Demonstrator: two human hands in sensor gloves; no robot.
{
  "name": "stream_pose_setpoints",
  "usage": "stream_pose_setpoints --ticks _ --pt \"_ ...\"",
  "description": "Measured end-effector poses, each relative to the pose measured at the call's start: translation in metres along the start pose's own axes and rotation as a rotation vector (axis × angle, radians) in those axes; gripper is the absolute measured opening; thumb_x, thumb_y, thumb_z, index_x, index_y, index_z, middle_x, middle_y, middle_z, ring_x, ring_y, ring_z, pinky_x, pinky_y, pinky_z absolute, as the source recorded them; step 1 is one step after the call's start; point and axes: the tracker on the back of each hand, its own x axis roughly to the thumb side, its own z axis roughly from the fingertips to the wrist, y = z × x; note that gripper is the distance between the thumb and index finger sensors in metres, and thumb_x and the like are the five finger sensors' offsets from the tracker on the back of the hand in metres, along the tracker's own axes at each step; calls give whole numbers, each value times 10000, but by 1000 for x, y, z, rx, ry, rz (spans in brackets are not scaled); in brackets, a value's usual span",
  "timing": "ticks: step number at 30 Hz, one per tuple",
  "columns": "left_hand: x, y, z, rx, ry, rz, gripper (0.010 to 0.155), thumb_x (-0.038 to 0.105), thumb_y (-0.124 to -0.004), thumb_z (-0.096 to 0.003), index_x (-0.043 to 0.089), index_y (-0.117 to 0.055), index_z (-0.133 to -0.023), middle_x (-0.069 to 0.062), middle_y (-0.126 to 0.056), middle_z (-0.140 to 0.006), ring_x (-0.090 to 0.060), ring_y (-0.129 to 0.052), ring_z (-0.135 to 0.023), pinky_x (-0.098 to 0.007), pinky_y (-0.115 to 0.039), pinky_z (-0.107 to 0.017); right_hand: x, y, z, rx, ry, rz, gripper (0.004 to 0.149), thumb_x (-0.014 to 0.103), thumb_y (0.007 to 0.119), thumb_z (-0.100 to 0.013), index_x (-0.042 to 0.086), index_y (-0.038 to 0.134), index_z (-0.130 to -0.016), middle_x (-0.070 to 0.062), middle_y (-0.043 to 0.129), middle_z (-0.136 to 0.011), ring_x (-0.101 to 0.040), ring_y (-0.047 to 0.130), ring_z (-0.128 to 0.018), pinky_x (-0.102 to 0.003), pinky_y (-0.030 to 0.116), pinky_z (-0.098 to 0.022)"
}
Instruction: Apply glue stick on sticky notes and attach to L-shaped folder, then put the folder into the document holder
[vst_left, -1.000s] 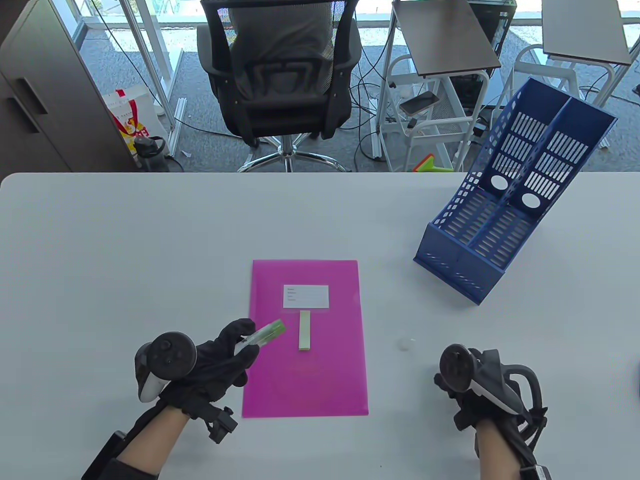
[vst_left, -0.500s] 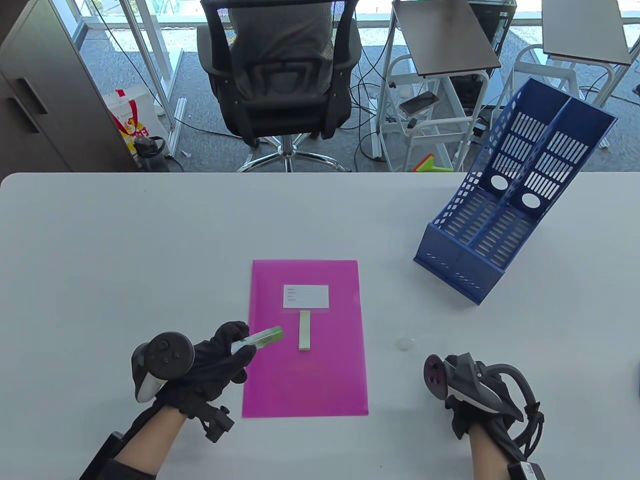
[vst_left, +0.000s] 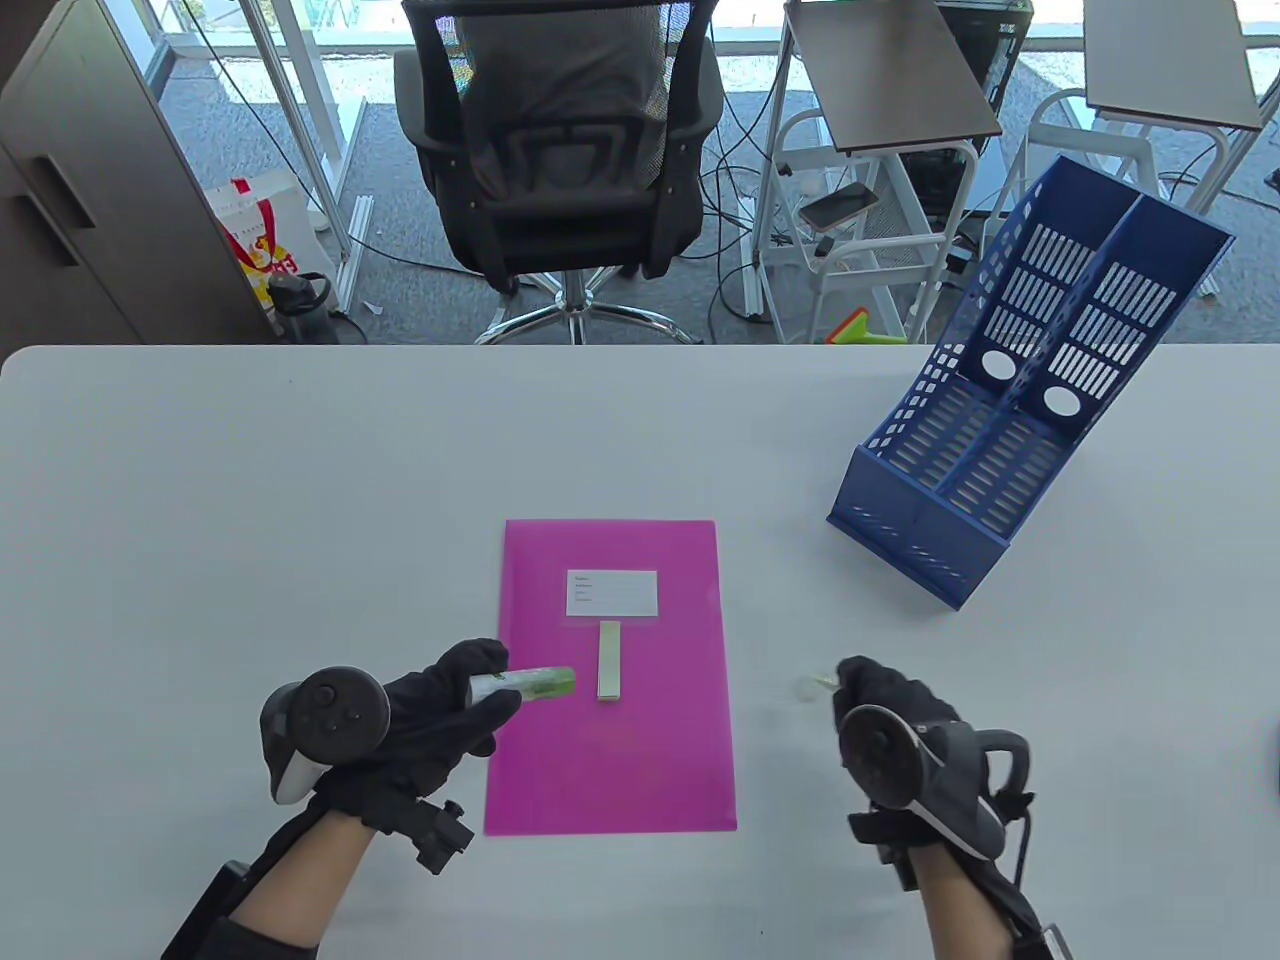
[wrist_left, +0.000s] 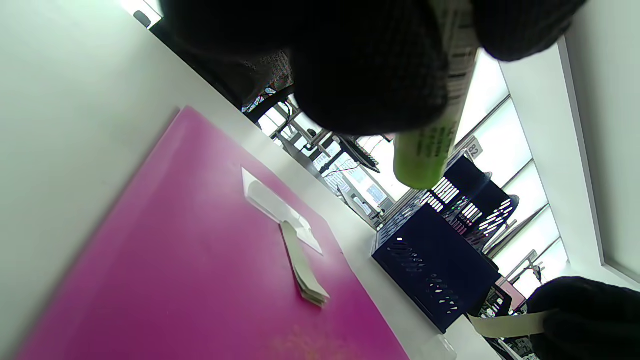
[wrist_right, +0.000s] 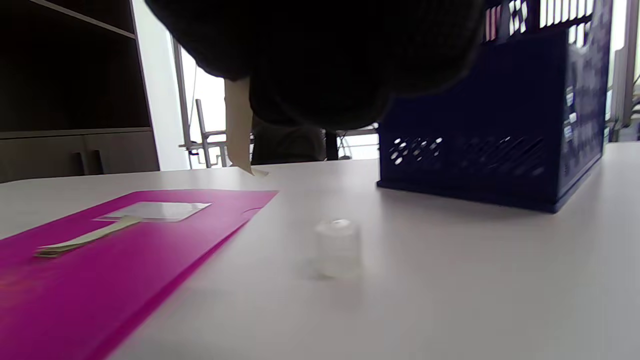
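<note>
A magenta L-shaped folder (vst_left: 610, 760) lies flat at the table's near centre. It carries a white label (vst_left: 612, 592) and, just below that, a thin pad of pale sticky notes (vst_left: 609, 660). My left hand (vst_left: 490, 682) grips an uncapped green glue stick (vst_left: 530, 684) over the folder's left edge, with the tip pointing right toward the pad. My right hand (vst_left: 848, 688), right of the folder, pinches a single pale sticky note (wrist_right: 237, 125); the strip hangs from its fingers. The blue document holder (vst_left: 1000, 450) stands at the far right.
The glue stick's clear cap (vst_left: 808, 688) stands on the table just left of my right hand, and shows close up as the cap (wrist_right: 338, 247) in the right wrist view. An office chair and carts stand beyond the table's far edge.
My right hand has moved forward and left to beside the cap, turning at the wrist, and the note now shows at its fingers. My left hand has levelled the glue stick.
</note>
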Motion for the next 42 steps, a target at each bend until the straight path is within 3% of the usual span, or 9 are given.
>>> stream_pose_setpoints --ticks 3,6,8,17,24,35,40,42 --pt "5 0 2 -8 -33 -50 551 531 -776 -459 207 -706 -900 11 -966 -545 -65 -1015 -258 -281 -879 -228 45 29 -9 186 -95 -193 340 284 772 -560 129 784 -862 -85 970 -664 -169 978 -409 -315 857 -360" --pt "10 -1 4 -30 -61 -110 557 540 -768 -458 187 -724 -887 13 -972 -527 -65 -1019 -237 -283 -880 -220 72 58 -17 357 -123 -347 338 282 768 -558 119 796 -853 -88 979 -637 -163 981 -380 -308 859 -338" --pt "13 -1 4 -34 -74 -135 561 545 -765 -456 176 -733 -878 17 -976 -512 -62 -1019 -223 -282 -881 -210 80 72 -20 410 -115 -379 338 284 767 -559 115 798 -849 -88 980 -623 -155 979 -365 -302 858 -327" --pt "28 -14 3 -95 -135 -235 577 570 -764 -445 137 -781 -827 23 -992 -441 -61 -1013 -159 -282 -877 -163 57 90 -32 359 62 -202 350 318 754 -571 70 789 -816 -16 978 -516 -100 962 -266 -259 856 -255" --pt "50 -39 3 -172 -199 -421 589 587 -765 -433 117 -815 -783 39 -1002 -383 -42 -1008 -107 -269 -879 -126 49 103 -38 388 128 -252 322 339 749 -574 79 768 -762 17 934 -411 -77 935 -216 -251 847 -225" --pt "77 -88 -20 -252 -158 -729 603 617 -754 -408 99 -864 -697 65 -1024 -306 -24 -1015 -58 -255 -889 -100 48 105 -40 405 110 -281 325 339 746 -576 73 751 -763 15 919 -406 -75 920 -210 -249 834 -215" --pt "81 -96 -26 -251 -116 -720 595 606 -748 -417 94 -859 -699 52 -1024 -309 -25 -1017 -61 -252 -890 -101 47 106 -41 418 99 -297 324 340 745 -575 74 747 -761 16 916 -402 -72 916 -204 -245 829 -207" --pt "83 -100 -28 -270 -89 -695 592 596 -749 -426 88 -849 -713 34 -1011 -284 -9 -967 0 -223 -857 -37 42 107 -43 439 89 -334 325 343 747 -572 76 746 -757 20 915 -396 -67 913 -197 -239 823 -198"
